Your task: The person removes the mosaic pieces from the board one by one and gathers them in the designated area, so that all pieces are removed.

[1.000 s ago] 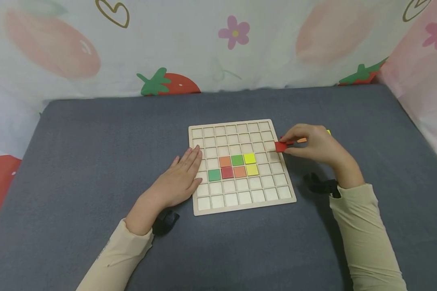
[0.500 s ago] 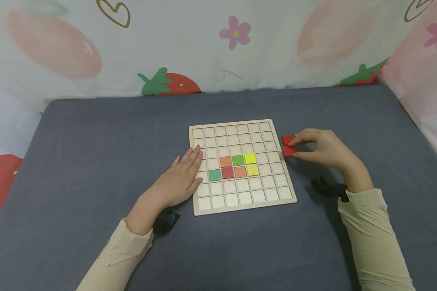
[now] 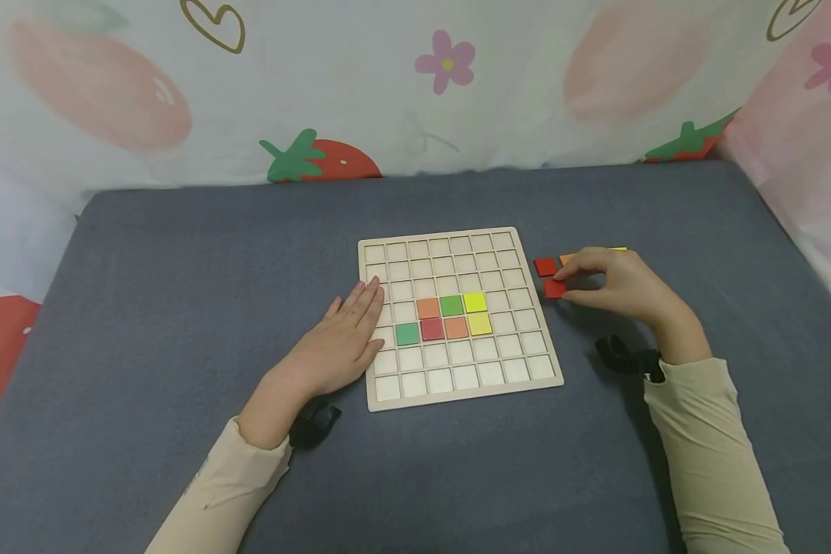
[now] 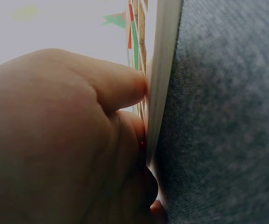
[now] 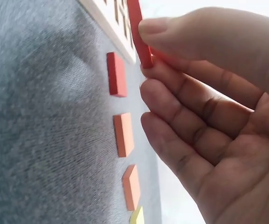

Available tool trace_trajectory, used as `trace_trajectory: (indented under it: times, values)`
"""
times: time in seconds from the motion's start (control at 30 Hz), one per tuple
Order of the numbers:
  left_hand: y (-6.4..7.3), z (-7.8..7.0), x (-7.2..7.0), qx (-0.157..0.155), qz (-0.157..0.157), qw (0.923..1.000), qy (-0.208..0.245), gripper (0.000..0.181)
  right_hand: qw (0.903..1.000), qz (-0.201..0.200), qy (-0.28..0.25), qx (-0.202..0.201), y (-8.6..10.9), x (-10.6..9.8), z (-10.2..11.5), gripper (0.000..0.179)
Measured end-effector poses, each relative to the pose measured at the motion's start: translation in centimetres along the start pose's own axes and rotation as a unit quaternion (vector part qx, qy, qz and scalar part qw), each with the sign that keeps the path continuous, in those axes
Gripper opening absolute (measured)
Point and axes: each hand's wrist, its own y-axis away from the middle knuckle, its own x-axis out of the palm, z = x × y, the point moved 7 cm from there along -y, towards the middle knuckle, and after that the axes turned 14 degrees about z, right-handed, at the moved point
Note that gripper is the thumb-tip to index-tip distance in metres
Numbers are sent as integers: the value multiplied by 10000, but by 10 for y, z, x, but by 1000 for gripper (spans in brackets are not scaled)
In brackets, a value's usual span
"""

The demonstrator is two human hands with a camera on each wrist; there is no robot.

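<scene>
My left hand (image 3: 346, 338) lies flat with straight fingers on the left edge of a wooden grid board (image 3: 460, 392). In the left wrist view its thumb (image 4: 125, 88) touches the board's rim. Just right of the board, my right hand (image 3: 619, 285) pinches a red square tile (image 3: 555, 289) between thumb and fingertips. The right wrist view shows this tile (image 5: 139, 35) raised off the cloth. A second red tile (image 3: 545, 267) lies beside it on the cloth. Set into the board are red (image 3: 432, 329), orange (image 3: 428, 308), green (image 3: 452, 305) and yellow (image 3: 475, 302) tiles.
Orange tiles (image 5: 123, 135) and a yellow tile (image 5: 137, 216) lie in a row on the grey cloth (image 3: 180, 308), partly hidden behind my right hand in the head view. A printed curtain (image 3: 360, 77) hangs behind the table.
My right hand has moved right, away from the board's right edge, with the red tile between its fingers. The second red tile has come into clear view. My left hand has stayed put.
</scene>
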Motion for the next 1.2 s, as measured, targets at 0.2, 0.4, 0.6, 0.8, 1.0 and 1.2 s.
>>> trace_trajectory:
  times: [0.2,0.4,0.6,0.8,1.0,1.2]
  values:
    - [0,0,0,10,12,10000,33,66,10000,4,9,-71,0,2,-4,23]
    - [0,1,1,29,-11,10000,19,66,9999,79,53,-104,-2,5,-8,22]
    - [1,1,1,21,-9,10000,12,66,9998,82,109,-134,-4,6,-11,22]
    - [1,0,0,9,17,10000,39,66,9996,41,184,-199,-5,7,-12,23]
    - [0,0,0,-2,26,10000,34,66,9991,16,311,-278,-6,9,-13,24]
    - [-1,1,0,-32,27,10000,42,67,9993,92,307,-212,-7,9,-13,25]
